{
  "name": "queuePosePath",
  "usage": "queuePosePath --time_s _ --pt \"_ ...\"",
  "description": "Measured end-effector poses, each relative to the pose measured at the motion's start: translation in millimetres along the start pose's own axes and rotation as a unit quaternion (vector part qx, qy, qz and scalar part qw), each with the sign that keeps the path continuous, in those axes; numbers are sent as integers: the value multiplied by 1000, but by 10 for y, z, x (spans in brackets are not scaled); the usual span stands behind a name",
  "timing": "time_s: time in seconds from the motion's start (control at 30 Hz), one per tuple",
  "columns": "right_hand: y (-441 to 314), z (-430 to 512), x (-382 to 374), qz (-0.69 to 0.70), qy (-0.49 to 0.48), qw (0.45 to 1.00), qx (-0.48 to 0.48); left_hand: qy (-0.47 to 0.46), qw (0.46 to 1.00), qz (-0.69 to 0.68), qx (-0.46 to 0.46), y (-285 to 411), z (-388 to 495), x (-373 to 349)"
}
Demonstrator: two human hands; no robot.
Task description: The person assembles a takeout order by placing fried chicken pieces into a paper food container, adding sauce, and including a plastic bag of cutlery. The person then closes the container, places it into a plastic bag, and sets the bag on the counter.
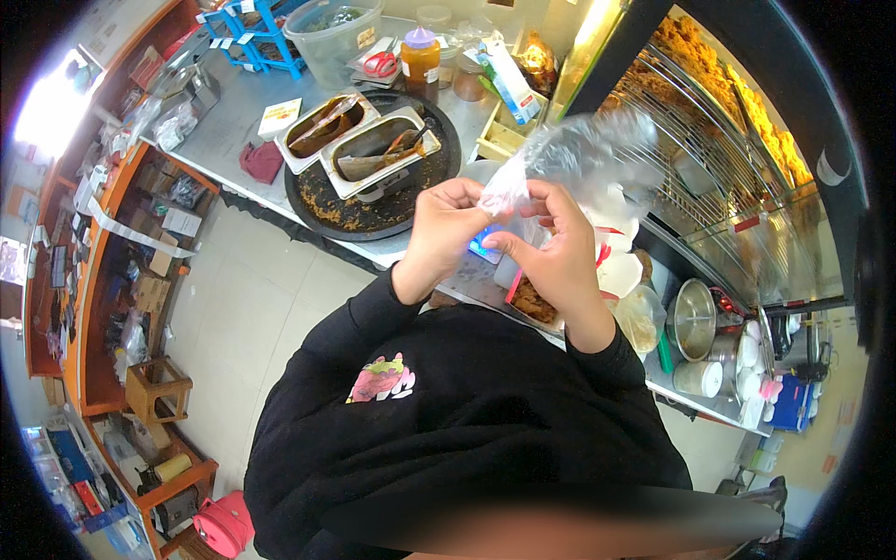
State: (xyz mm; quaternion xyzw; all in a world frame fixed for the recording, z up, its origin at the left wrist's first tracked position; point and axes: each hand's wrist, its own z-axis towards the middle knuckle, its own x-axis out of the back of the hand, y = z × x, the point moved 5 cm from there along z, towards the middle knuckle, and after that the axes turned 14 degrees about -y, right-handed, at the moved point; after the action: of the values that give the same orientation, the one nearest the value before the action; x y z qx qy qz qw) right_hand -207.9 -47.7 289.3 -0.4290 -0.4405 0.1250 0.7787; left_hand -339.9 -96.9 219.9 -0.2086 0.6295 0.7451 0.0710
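Observation:
Both hands are raised over the counter around a clear plastic bag (588, 154). My left hand (444, 227) pinches the bag's gathered, whitish part between thumb and fingers. On the other side of that gather, my right hand (560, 252) grips the bag too, its fingers curled. The bag's loose end spreads to the upper right and is blurred. Under my right hand lies a red-edged container (532, 301) of brown food, partly covered by the hand and sleeve. A small blue-lit display (483, 241) shows between the hands.
A round black tray (315, 203) carries two metal pans (385, 185) of sauce. Behind it stand a sauce bottle (421, 66) and a plastic tub (329, 42). White takeout boxes (619, 269), a steel bowl (693, 318) and a glass-fronted food warmer (728, 140) are at the right.

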Motion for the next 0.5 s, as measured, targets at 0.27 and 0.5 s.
queuePosePath --time_s 0.27,0.5 --pt "92 -58 42 -119 -4 991 -63 4 999 4 -44 -56 -45 -105" --pt "121 -68 52 -33 27 999 -20 -31 998 50 -3 -172 -45 -76"
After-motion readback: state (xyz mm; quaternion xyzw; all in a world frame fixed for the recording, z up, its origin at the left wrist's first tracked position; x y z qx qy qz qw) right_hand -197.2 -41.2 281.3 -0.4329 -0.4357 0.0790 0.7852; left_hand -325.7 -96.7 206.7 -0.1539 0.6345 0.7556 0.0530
